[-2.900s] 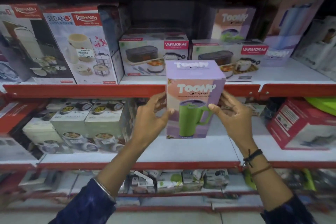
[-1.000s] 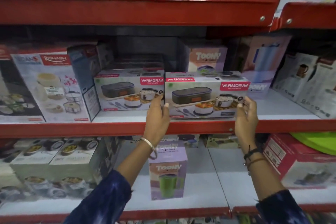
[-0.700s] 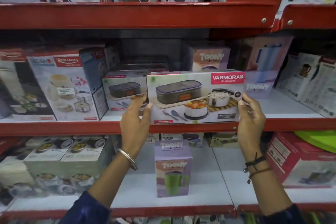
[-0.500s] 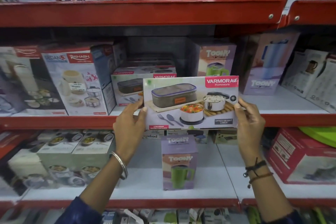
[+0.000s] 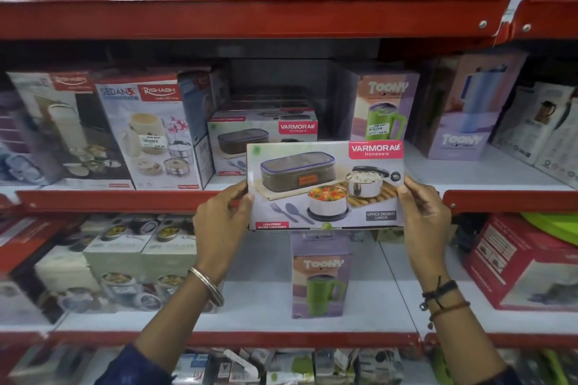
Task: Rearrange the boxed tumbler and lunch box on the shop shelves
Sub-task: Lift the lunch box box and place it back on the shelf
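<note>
I hold a white Varmora lunch box carton point(image 5: 325, 184) in the air, in front of the red edge of the middle shelf. My left hand point(image 5: 223, 216) grips its left end and my right hand point(image 5: 422, 212) grips its right end. The purple Toony tumbler box point(image 5: 320, 278), with a green mug printed on it, stands upright on the lower shelf point(image 5: 250, 300) directly below the carton. Its top is partly hidden by the carton.
A second Varmora lunch box point(image 5: 262, 137) sits on the middle shelf point(image 5: 484, 173), with another Toony box point(image 5: 386, 109) to its right. Rishabh boxes point(image 5: 150, 134) fill the left side. A red carton point(image 5: 528, 269) lies at the lower right.
The tumbler box was set down on the lower shelf. Both hands then took the right Varmora lunch box off the middle shelf and drew it out and slightly down towards me.
</note>
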{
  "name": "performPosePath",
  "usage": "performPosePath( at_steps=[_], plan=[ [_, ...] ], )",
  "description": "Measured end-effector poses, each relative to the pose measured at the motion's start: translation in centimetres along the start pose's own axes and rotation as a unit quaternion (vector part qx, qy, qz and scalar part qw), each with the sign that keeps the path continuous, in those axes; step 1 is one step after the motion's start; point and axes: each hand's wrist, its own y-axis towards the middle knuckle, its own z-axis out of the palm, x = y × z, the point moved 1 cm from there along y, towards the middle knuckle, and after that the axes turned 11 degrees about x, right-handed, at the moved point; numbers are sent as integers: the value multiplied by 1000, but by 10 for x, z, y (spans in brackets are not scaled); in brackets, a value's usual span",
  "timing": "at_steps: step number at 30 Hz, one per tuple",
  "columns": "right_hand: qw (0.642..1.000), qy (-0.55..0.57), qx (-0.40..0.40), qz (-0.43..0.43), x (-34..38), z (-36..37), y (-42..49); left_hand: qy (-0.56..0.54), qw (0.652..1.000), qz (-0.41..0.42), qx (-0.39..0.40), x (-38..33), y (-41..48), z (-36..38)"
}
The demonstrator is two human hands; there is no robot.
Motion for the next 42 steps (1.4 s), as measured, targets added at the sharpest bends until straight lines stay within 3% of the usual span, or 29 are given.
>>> performPosePath(
  at_steps=[8,14,20,26,34,38,42],
  plan=[
    [999,-7,28,-24,31,48,43,-20,997,58,-37,5,35,-16],
    [997,-16,74,-14,18,101,61,-31,998,61,11,37,59,-7],
    [996,-48,72,-12,-7,133,54,-21,996,59,61,65,69,8],
    [992,-93,79,-35,-14,138,47,26,991,100,87,82,68,25],
    [984,-146,94,-39,-19,141,39,125,984,82,99,92,64,33],
    [980,-162,109,-30,-21,134,37,105,989,82,59,87,57,35],
    [992,-91,79,-40,-17,118,15,18,989,147,16,76,35,44]
  ],
)
